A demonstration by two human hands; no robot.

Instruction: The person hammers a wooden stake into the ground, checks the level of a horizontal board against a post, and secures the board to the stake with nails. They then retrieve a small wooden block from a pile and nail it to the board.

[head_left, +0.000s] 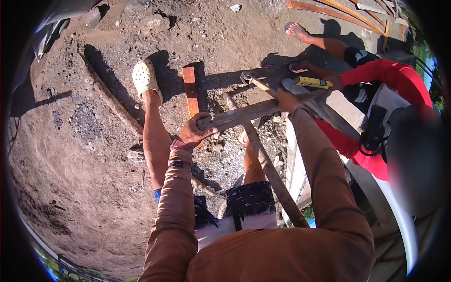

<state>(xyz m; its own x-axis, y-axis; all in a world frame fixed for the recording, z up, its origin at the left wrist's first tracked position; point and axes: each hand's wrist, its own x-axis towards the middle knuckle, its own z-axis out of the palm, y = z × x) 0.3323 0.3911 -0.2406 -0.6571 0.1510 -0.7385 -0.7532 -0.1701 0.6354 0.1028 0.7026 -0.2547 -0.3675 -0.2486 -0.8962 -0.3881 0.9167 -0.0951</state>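
Note:
My left hand (196,130) is wrapped round the near end of a grey wooden beam (249,112), thumb on its side. Farther right, my right hand (287,100) is closed on the handle of a hammer (264,88), whose metal head points up and left above the beam. That hand lies against the beam's upper edge. Just right of it, a yellow spirit level (312,82) is beside a co-worker's hand at the beam's far end. Under the beam a long round pole (272,176) runs diagonally down to the right.
A co-worker in red sleeves (399,77) is close on the right. A reddish board (190,89) lies on the rough ground beyond my left hand, with a long wooden pole (112,101) farther left. More planks (338,14) are at the top right.

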